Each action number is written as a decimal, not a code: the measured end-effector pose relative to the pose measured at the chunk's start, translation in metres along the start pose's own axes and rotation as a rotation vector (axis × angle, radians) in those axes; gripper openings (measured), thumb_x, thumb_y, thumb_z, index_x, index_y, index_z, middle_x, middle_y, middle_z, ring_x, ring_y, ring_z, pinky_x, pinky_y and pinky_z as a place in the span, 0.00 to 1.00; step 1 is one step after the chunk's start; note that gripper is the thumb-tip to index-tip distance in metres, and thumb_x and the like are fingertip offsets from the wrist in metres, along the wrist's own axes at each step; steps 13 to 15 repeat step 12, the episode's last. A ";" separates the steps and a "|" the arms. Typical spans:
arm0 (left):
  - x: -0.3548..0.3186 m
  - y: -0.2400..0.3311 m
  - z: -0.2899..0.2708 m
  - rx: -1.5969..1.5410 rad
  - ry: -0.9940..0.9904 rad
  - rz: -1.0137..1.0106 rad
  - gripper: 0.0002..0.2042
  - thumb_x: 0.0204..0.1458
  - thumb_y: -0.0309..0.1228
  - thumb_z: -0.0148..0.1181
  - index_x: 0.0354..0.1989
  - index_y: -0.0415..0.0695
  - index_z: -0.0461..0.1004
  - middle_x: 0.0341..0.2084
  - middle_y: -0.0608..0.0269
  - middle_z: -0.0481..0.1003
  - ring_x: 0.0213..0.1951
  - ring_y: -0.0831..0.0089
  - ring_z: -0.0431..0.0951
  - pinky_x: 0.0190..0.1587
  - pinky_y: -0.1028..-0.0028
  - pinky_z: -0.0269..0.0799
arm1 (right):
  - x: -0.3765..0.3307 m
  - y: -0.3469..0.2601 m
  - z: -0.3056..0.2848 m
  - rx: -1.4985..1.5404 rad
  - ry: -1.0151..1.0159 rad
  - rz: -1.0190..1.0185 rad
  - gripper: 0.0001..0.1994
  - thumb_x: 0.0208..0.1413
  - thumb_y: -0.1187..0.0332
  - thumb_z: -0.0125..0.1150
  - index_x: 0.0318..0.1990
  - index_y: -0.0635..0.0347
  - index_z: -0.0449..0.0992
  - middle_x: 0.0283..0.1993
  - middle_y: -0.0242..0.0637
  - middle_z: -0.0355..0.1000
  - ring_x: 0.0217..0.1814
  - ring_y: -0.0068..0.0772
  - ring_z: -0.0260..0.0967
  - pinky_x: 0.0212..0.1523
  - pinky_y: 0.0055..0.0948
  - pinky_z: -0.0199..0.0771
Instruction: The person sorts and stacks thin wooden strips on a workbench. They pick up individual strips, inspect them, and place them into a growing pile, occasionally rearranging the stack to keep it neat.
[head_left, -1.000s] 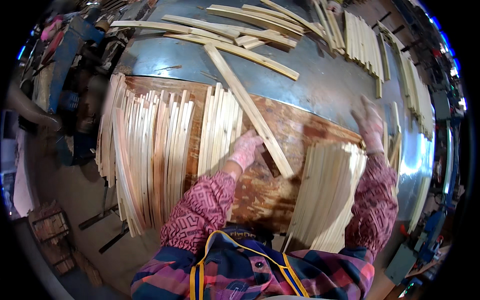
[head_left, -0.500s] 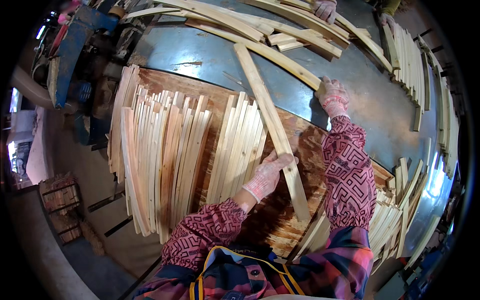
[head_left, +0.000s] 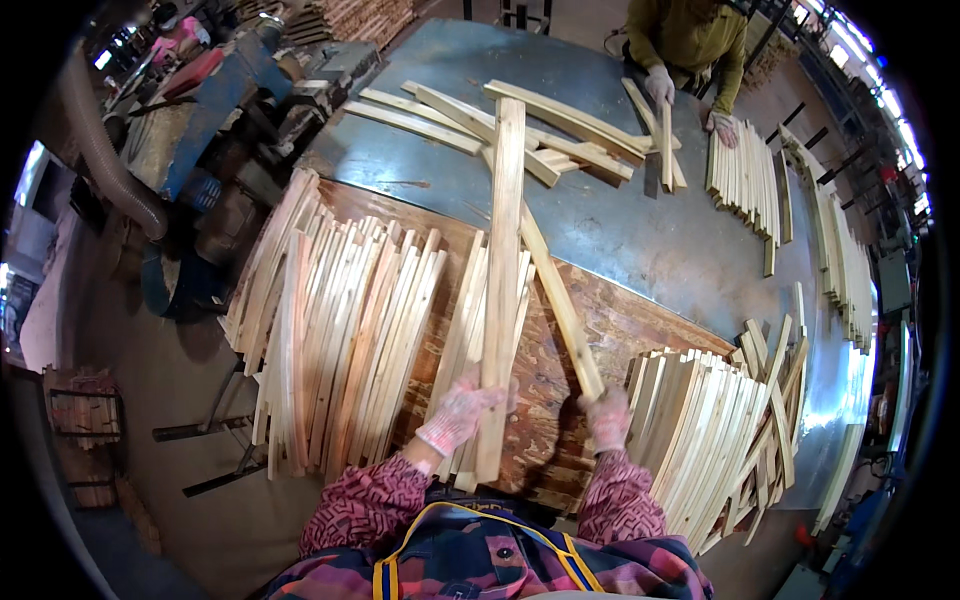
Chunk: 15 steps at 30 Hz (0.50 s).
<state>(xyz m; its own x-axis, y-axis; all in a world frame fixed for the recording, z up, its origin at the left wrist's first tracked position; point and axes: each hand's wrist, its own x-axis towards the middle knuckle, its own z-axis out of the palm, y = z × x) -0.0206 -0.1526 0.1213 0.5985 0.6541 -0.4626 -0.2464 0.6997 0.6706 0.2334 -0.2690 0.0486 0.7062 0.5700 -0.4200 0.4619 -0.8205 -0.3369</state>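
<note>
My gloved left hand (head_left: pixel 466 410) is closed around the lower part of a long pale wooden slat (head_left: pixel 503 230), which points away from me over the board and the metal table. A second wooden slat (head_left: pixel 556 300) is gripped at its near end by my gloved right hand (head_left: pixel 606 416); its far part passes behind the first slat. Left of my left hand, rows of slats (head_left: pixel 345 330) stand packed on a worn plywood board (head_left: pixel 545 455). Another packed row of slats (head_left: pixel 700 430) lies to the right of my right hand.
Loose slats (head_left: pixel 570 125) lie crossed on the blue-grey metal table (head_left: pixel 640 240). Across it, a person in an olive top (head_left: pixel 690 45) handles slats beside a neat row (head_left: pixel 742 190). Machinery with a hose (head_left: pixel 110 165) stands at left. Jumbled slats (head_left: pixel 775 420) lie at right.
My right hand has drawn the second slat off the metal table toward me. My left hand has swung its slat more upright and moved left. The view has tilted, showing more of the far side.
</note>
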 end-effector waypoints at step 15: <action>-0.216 0.029 -0.134 1.449 0.602 0.336 0.40 0.49 0.40 0.69 0.71 0.47 0.58 0.60 0.52 0.71 0.61 0.54 0.69 0.65 0.61 0.62 | -0.081 0.019 0.068 -0.023 0.356 0.082 0.21 0.40 0.58 0.76 0.43 0.56 0.81 0.41 0.46 0.80 0.43 0.48 0.79 0.43 0.41 0.80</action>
